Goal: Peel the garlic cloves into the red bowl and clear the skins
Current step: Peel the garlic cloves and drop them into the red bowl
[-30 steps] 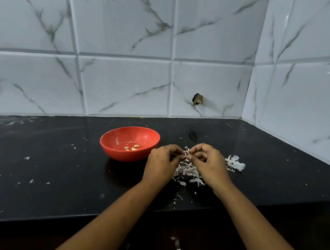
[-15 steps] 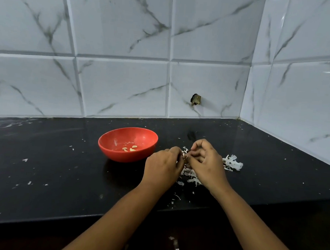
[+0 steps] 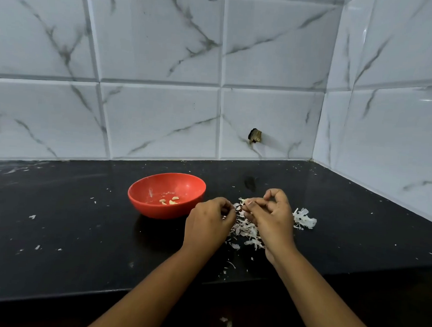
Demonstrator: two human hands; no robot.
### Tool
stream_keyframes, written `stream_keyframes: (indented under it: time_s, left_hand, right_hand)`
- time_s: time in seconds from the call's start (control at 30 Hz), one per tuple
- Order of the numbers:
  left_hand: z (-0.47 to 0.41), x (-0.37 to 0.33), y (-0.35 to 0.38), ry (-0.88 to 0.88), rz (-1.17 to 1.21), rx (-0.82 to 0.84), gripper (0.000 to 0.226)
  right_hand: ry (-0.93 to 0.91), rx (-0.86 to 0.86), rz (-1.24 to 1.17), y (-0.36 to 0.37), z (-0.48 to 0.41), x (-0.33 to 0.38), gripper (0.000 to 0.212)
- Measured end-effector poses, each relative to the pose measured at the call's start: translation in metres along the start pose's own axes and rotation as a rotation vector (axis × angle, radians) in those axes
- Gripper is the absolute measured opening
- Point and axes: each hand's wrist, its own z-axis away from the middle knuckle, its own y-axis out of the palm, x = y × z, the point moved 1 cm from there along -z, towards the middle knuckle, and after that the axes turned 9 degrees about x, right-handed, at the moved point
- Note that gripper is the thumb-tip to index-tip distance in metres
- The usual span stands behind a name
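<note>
The right hand (image 3: 272, 218) is raised just above the black bench (image 3: 56, 230). Its thumb and fingers (image 3: 251, 205) are pinched together on a small pale garlic clove (image 3: 243, 201), which sticks out past the fingertips towards the left hand. The other right fingers are curled loosely above it. The left hand (image 3: 208, 225) sits just beside the clove, a narrow gap away, with its fingers curled in and the tips together. Whether they hold a scrap of skin cannot be told.

Under and between the two hands a pile of garlic skins (image 3: 244, 231) lies on the bench, and a separate clump of skin (image 3: 304, 219) lies just right of the right hand. The red bowl (image 3: 157, 210) stands on the bench just left of the left hand, with a few peeled cloves (image 3: 169, 201) at its bottom.
</note>
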Motion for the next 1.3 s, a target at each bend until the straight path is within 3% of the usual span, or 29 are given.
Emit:
stream_keyframes:
  time_s: [0.2,0.33,0.47,0.63,0.73,0.8,0.93,1.07,1.13,1.2,1.3]
  left_hand:
    - [0.001,-0.001,-0.003,0.028,-0.121,0.003,0.024]
    - [0.001,-0.003,-0.006,0.131,-0.044,-0.008,0.007]
    - [-0.010,-0.002,-0.009,0.166,0.047,0.005,0.020]
    - [-0.024,-0.013,-0.017,0.264,-0.230,0.042,0.021]
    - [-0.030,-0.018,-0.021,0.261,-0.379,0.028,0.024]
    - [-0.033,-0.017,-0.027,0.234,-0.412,0.013,0.024]
    - [-0.046,0.001,-0.051,0.106,-0.294,0.030,0.018]
    - [-0.052,0.020,-0.067,0.036,0.042,0.316,0.016]
    - [-0.049,0.021,-0.072,0.024,0.251,0.379,0.017]
    - [-0.048,0.022,-0.075,0.001,0.303,0.356,0.018]
    - [-0.053,0.032,-0.082,-0.079,0.152,0.233,0.019]
  right_hand:
    - [0.038,0.030,0.050,0.000,-0.002,0.001,0.027]
    - [0.073,0.046,0.115,-0.003,-0.006,0.002,0.027]
    - [0.151,0.121,0.232,-0.007,-0.015,0.012,0.026]
    - [0.195,0.230,0.275,-0.007,-0.032,0.025,0.030]
    - [0.213,0.291,0.308,-0.010,-0.041,0.028,0.019]
    - [0.186,0.330,0.459,-0.016,-0.045,0.028,0.009]
    - [0.120,0.407,0.971,-0.032,-0.048,0.020,0.015]
    - [0.150,0.417,1.135,-0.043,-0.051,0.007,0.023]
    - [0.154,0.436,1.153,-0.042,-0.053,0.007,0.021]
    - [0.150,0.464,1.173,-0.036,-0.056,0.009,0.023]
    - [0.118,0.529,1.233,-0.021,-0.061,0.005,0.033]
